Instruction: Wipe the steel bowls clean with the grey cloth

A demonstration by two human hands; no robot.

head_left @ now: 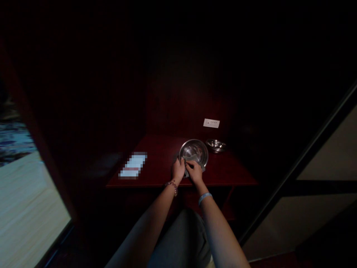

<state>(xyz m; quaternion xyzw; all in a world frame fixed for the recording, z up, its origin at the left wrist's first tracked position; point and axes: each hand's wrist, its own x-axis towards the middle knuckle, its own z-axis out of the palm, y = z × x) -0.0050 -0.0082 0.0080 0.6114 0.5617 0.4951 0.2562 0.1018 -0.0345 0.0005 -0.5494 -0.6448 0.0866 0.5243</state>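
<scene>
A shiny metal bowl [190, 149] is tilted on the dark red desk, its opening turned toward me. My left hand [179, 170] is closed at the bowl's near left edge, with cloth bunched by its fingers. Beside it, my right hand [195, 171] pinches a grey cloth [203, 168] over the near rim. Part of the cloth lies inside the bowl, and part hangs outside below it. My fingers hide much of the near rim.
More metal bowls [216, 146], seemingly stacked, stand at the back right of the desk [158, 156]. A white socket plate [211, 123] is on the back wall. A pixelated pale sheet [134, 165] lies at the left. Dark panels enclose both sides.
</scene>
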